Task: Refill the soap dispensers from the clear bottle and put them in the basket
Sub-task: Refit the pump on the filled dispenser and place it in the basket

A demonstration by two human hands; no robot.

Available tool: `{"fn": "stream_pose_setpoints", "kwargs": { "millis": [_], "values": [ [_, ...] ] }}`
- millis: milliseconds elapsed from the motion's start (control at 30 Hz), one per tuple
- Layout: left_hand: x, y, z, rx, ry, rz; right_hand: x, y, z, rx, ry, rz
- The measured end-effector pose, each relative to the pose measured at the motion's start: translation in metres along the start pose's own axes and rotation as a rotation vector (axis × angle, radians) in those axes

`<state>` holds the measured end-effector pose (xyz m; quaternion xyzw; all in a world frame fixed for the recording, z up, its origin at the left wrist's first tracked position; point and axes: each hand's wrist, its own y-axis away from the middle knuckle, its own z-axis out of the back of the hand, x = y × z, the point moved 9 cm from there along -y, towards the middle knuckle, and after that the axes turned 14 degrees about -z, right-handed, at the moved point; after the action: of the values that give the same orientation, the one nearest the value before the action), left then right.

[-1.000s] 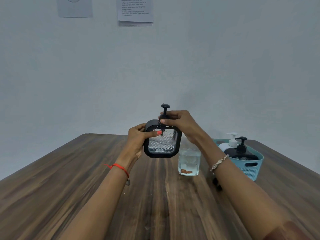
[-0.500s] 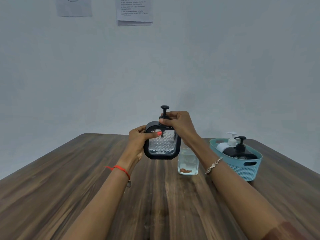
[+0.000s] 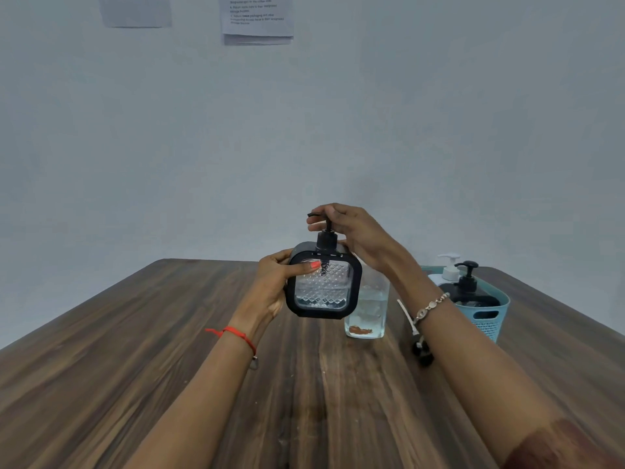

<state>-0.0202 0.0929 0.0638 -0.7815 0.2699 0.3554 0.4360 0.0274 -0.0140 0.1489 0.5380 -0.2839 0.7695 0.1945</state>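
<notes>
I hold a square black soap dispenser [image 3: 323, 289] with a clear diamond-patterned front above the table. My left hand [image 3: 275, 282] grips its left side, thumb across the front. My right hand [image 3: 351, 235] is on top, fingers closed over the black pump head [image 3: 326, 238]. Behind the dispenser stands the clear bottle [image 3: 367, 311], partly hidden, with clear liquid in it. At the right, the light blue basket [image 3: 487, 319] holds a black dispenser [image 3: 468, 289] and a white one [image 3: 448, 267].
A small pump part with a white tube [image 3: 414, 333] lies on the wooden table [image 3: 135, 350] beside my right forearm. Papers [image 3: 257, 18] hang on the grey wall behind. The basket stands near the table's right edge.
My right hand has moved from the pump collar up onto the pump head. The dispenser stays in about the same spot.
</notes>
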Motion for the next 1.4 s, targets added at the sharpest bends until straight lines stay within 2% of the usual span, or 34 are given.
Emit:
{"fn": "stream_pose_setpoints", "kwargs": {
  "millis": [133, 567, 833, 1000, 1167, 1400],
  "values": [
    [0.004, 0.001, -0.011, 0.023, 0.018, 0.014, 0.001, 0.003, 0.010, 0.057, 0.058, -0.028],
    [0.002, -0.029, -0.082, -0.055, 0.066, -0.136, -0.024, 0.045, 0.123, -0.438, 0.180, -0.059],
    [0.009, -0.059, -0.179, 0.049, 0.003, -0.227, -0.008, 0.070, 0.210, -0.584, 0.185, 0.013],
    [0.038, -0.082, -0.226, 0.118, -0.002, -0.207, -0.023, 0.069, 0.265, -0.722, 0.106, 0.029],
    [0.069, -0.110, -0.248, 0.154, -0.058, -0.231, -0.047, 0.052, 0.297, -0.769, 0.058, 0.029],
    [0.108, -0.145, -0.249, 0.166, -0.118, -0.243, -0.075, 0.020, 0.320, -0.748, 0.078, 0.019]
  ]
}}
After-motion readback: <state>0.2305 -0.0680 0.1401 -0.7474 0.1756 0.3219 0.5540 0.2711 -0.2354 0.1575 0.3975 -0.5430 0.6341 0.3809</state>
